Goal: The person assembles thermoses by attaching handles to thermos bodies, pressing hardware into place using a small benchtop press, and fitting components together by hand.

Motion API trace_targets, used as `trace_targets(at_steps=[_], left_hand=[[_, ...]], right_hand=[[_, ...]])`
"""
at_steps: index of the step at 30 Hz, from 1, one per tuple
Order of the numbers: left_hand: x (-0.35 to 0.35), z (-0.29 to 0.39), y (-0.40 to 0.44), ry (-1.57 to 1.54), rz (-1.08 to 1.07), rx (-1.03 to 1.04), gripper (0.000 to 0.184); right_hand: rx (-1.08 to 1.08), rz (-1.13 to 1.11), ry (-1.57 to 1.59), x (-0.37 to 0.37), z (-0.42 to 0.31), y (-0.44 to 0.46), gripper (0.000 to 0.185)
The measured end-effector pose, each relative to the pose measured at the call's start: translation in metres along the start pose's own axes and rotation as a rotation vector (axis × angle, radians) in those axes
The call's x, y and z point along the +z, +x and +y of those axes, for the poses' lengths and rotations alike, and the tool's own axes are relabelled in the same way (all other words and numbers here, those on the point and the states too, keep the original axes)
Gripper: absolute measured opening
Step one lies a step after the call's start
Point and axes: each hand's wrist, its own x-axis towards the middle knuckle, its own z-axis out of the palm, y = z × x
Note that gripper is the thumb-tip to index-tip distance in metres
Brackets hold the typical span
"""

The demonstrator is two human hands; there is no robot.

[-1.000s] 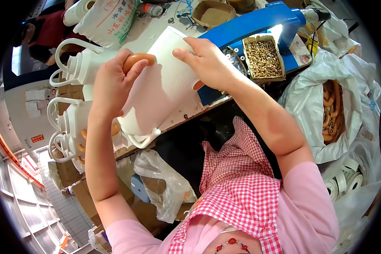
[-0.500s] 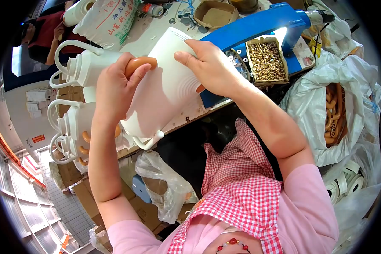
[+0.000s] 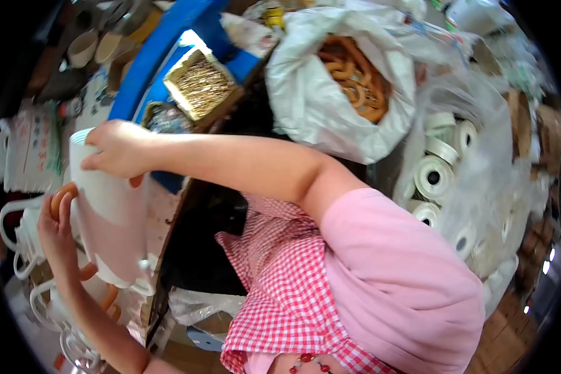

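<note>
As our left hand grips its tan handle and our right hand its far end, the white jug seems light, stiff, best held there.

White vessel: smooth, cylindrical, tilted; ringed end near blue machine, opposite end with white curved fitting farther from it. Orange-brown handle: curved, glossy, against vessel flank facing away from blue machine; fastening not discernible.
</note>
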Motion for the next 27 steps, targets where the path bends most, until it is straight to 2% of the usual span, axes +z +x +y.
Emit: trace_targets(at_steps=[1, 3, 4, 5, 6, 7, 8, 9, 10, 11, 12, 13, 14, 15, 16, 17, 18, 19, 20, 21, 22, 23, 25, 26, 27], left_hand=[[-0.005, 0.0, -0.002, 0.015, -0.041, -0.046, 0.025], [-0.013, -0.007, -0.011, 0.109, -0.157, -0.08, 0.026], [-0.014, 0.003, -0.026, 0.071, -0.125, -0.162, 0.028], [-0.013, -0.038, -0.029, 0.047, -0.012, -0.036, 0.029], [-0.023, -0.021, -0.048, 0.065, -0.086, -0.217, 0.031], [-0.033, -0.004, -0.068, 0.096, -0.165, -0.397, 0.034], [-0.033, 0.002, -0.088, 0.069, -0.156, -0.571, 0.034], [-0.03, -0.012, -0.115, -0.09, -0.135, -0.497, 0.034], [-0.022, -0.011, -0.134, -0.174, -0.12, -0.46, 0.034], [-0.014, -0.014, -0.154, -0.258, -0.108, -0.423, 0.034], [-0.007, 0.014, -0.17, -0.338, -0.088, -0.433, 0.032], [-0.001, 0.026, -0.185, -0.41, -0.062, -0.452, 0.032], [0.013, 0.024, -0.194, -0.429, -0.012, -0.312, 0.03], [0.022, 0.057, -0.197, -0.477, 0.013, -0.375, 0.029], [0.03, 0.09, -0.202, -0.526, 0.042, -0.437, 0.028], [0.04, 0.15, -0.2, -0.579, 0.105, -0.519, 0.029], [0.048, 0.18, -0.188, -0.565, 0.092, -0.549, 0.029], [0.055, 0.19, -0.183, -0.675, 0.007, -0.683, 0.024], [0.071, 0.18, -0.188, -0.66, -0.028, -0.398, 0.018], [0.082, 0.183, -0.188, -0.566, -0.071, -0.186, 0.027], [0.085, 0.192, -0.185, -0.503, -0.104, -0.146, 0.028], [0.085, 0.195, -0.184, -0.455, -0.164, -0.084, 0.029], [0.081, 0.193, -0.191, -0.534, -0.083, -0.12, 0.03], [0.066, 0.168, -0.19, -0.641, -0.027, -0.147, 0.031], [0.063, 0.159, -0.185, -0.588, -0.048, -0.092, 0.034]], right_hand=[[0.092, 0.024, 0.166, -0.007, -0.014, -0.019, 0.035], [-0.325, 0.457, -0.147, -0.005, 0.013, -0.045, 0.037], [-0.419, 0.582, -0.163, -0.019, 0.019, -0.069, 0.039], [-0.454, 0.663, -0.145, -0.031, 0.022, -0.083, 0.034], [-0.4, 0.674, -0.112, -0.052, 0.03, -0.12, 0.032], [-0.392, 0.777, -0.185, -0.076, 0.046, -0.158, 0.03], [-0.403, 0.866, -0.298, -0.1, 0.048, -0.205, 0.028], [-0.419, 0.99, -0.515, -0.134, 0.06, -0.254, 0.027], [-0.348, 1.123, -0.37, -0.161, 0.07, -0.299, 0.027], [-0.24, 1.279, -0.611, -0.195, 0.076, -0.351, 0.029], [-0.081, 1.395, -0.828, -0.228, 0.086, -0.402, 0.028], [0.224, 1.379, -0.875, -0.257, 0.091, -0.451, 0.032], [0.397, 1.213, -1.119, -0.283, 0.101, -0.491, 0.034], [0.543, 1.008, -1.348, -0.308, 0.118, -0.525, 0.038], [0.508, 0.855, -1.594, -0.331, 0.151, -0.555, 0.045], [0.655, 0.718, -1.61, -0.353, 0.19, -0.556, 0.046], [1.108, 0.47, -1.457, -0.377, 0.222, -0.551, 0.068], [1.579, 0.041, -1.232, -0.386, 0.231, -0.533, 0.069], [1.452, 0.046, -1.139, -0.401, 0.259, -0.548, 0.071], [1.429, 0.072, -1.243, -0.385, 0.236, -0.574, 0.07], [1.486, 0.296, -1.316, -0.385, 0.23, -0.615, 0.075], [1.513, 0.141, -1.52, -0.401, 0.233, -0.66, 0.077], [1.487, 0.478, -1.416, -0.378, 0.167, -0.66, 0.084], [1.471, 0.563, -1.414, -0.367, 0.132, -0.626, 0.082], [1.38, 0.597, -1.31, -0.376, 0.092, -0.612, 0.078]])
